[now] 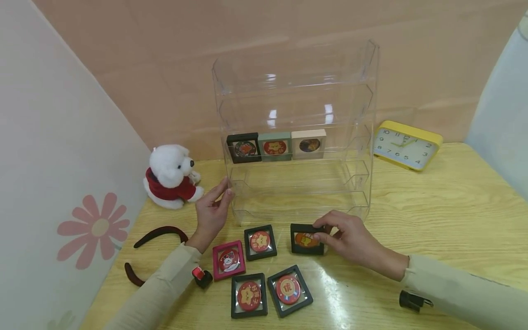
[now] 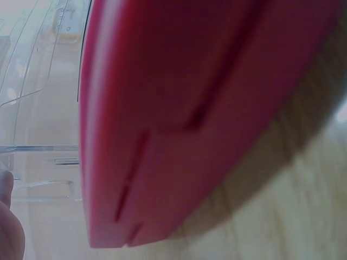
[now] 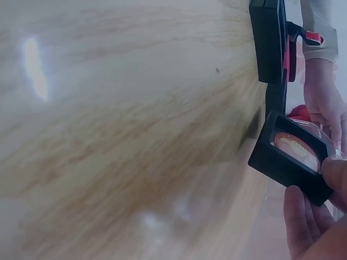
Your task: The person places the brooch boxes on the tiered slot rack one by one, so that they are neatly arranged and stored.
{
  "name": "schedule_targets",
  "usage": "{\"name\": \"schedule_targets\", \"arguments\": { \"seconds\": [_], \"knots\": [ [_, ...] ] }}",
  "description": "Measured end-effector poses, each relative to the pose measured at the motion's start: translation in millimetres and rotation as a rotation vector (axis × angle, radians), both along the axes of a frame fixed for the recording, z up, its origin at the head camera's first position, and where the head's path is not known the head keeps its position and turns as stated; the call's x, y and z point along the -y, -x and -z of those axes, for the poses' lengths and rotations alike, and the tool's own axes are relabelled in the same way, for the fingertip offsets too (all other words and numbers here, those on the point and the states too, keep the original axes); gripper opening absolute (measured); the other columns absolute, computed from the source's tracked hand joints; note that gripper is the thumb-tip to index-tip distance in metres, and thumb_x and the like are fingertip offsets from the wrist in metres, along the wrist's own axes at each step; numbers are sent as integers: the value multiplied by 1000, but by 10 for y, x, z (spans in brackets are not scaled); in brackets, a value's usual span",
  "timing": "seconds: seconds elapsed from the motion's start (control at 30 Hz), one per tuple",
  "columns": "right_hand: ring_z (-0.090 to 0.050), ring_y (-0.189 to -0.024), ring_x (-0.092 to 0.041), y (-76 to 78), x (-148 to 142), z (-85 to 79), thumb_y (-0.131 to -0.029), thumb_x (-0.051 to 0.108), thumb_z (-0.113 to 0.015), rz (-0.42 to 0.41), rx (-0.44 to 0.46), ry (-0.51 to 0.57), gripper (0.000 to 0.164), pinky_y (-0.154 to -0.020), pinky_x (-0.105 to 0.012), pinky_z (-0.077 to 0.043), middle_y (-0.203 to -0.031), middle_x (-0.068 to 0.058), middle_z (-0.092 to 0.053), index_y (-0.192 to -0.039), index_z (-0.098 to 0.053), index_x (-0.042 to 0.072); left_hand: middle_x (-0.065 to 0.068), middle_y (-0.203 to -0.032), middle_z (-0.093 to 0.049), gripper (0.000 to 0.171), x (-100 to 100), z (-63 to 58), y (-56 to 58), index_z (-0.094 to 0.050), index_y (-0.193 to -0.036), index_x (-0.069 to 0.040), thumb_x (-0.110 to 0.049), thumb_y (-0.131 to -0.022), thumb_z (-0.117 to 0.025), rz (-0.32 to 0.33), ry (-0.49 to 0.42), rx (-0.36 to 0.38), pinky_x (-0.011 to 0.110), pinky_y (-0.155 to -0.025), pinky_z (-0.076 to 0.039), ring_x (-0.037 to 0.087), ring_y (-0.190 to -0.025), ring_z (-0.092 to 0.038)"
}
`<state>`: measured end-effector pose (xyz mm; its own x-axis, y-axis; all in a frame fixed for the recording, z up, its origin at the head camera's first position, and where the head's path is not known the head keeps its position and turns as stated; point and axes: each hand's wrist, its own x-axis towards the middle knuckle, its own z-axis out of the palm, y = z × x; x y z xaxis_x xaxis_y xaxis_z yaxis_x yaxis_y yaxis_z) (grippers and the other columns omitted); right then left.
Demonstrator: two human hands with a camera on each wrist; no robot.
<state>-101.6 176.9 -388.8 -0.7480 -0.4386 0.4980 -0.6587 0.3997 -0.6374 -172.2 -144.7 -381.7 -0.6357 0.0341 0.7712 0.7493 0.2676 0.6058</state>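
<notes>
My left hand (image 1: pixel 211 211) holds the lower left side of a clear tiered display rack (image 1: pixel 288 211), thumb in front. In the head view, my right hand (image 1: pixel 354 236) pinches a small black display frame (image 1: pixel 304 239) by its right side, in front of the rack. Behind its window is a red and yellow round badge, also visible in the right wrist view, where thumb and fingers grip the frame (image 3: pixel 290 169). On one rack tier stand a black frame (image 1: pixel 244 148), a green frame (image 1: pixel 275 146) and a cream frame (image 1: pixel 308 145) side by side.
Nearer me lie a pink frame (image 1: pixel 228 260) and three black frames, one a tilted black frame (image 1: pixel 289 290). The pink frame (image 2: pixel 179 135) fills much of the left wrist view. A white plush dog (image 1: pixel 170 176) and dark headband (image 1: pixel 158 231) sit left; a yellow clock (image 1: pixel 406 145) stands right.
</notes>
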Motion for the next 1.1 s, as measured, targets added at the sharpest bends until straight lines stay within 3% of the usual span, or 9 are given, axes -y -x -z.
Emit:
{"name": "schedule_targets", "arguments": {
  "seconds": [0.07,0.27,0.67,1.1],
  "knots": [
    [-59,-69,-6,-4,-3,-26,-76,0,-77,-4,-7,5,22,-51,-19,-54,-86,8,-63,-93,-68,11,32,-108,-59,34,-23,-67,-47,-56,-112,21,27,-78,-59,-8,12,-3,21,-69,-55,44,-94,-60],
    [-60,-72,-7,-2,-26,-143,-75,-2,-77,-9,-53,21,25,-51,-19,-54,-88,5,-65,-94,-68,11,33,-108,-58,34,-19,-79,-57,-55,-113,21,26,-79,-58,0,5,11,21,-70,-55,43,-93,-60],
    [-60,-72,-8,17,-134,-335,-70,-7,-79,36,-135,32,33,-52,-17,-54,-86,6,-65,-94,-69,13,33,-107,-59,34,-19,-50,-58,-55,-112,21,26,-79,-57,4,-11,7,19,-70,-54,25,-98,-62],
    [-59,-72,-6,22,-198,-412,-70,-8,-79,68,-156,14,34,-53,-17,-54,-87,7,-65,-94,-69,14,32,-109,-59,34,-7,-23,-54,-56,-114,19,25,-80,-58,8,-16,25,21,-71,-54,33,-100,-61]
  ]
}}
